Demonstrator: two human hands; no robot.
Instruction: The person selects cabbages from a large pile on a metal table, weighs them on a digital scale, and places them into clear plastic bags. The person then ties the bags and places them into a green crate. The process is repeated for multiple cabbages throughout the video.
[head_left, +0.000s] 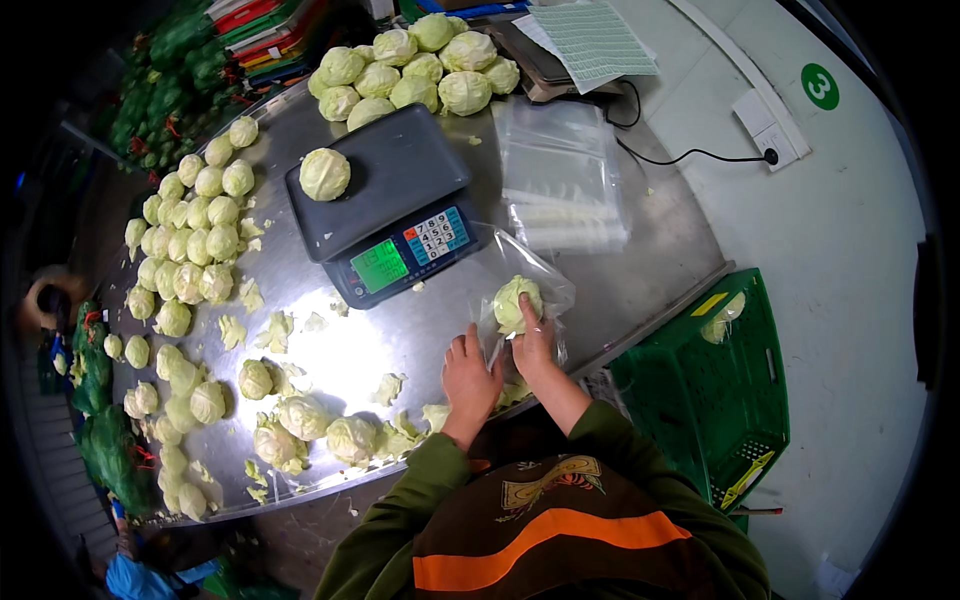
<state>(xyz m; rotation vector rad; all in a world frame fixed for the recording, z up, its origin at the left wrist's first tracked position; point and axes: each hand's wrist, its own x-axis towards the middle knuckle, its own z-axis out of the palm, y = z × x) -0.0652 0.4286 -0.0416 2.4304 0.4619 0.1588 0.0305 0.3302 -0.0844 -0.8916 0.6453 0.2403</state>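
My right hand (534, 341) grips a small head of cabbage (516, 304), its thumb over the front, inside or against a clear plastic bag (551, 277). Beside it, my left hand (471, 375) has its fingers spread at the bag's near edge; whether it pinches the film I cannot tell. Up and to the left stands a digital scale (379, 266) with a lit green display. One cabbage (325, 174) rests on its dark pan (405, 157). A stack of clear plastic bags (559, 172) lies right of the scale.
Cabbages are piled at the back (416, 71) and in rows at the left (199, 244). Loose leaves (276, 330) and more cabbages (351, 441) lie along the steel table's near side. A green crate (675, 390) holding a bagged cabbage (722, 322) stands off the right edge. A power cable (694, 152) runs to the wall.
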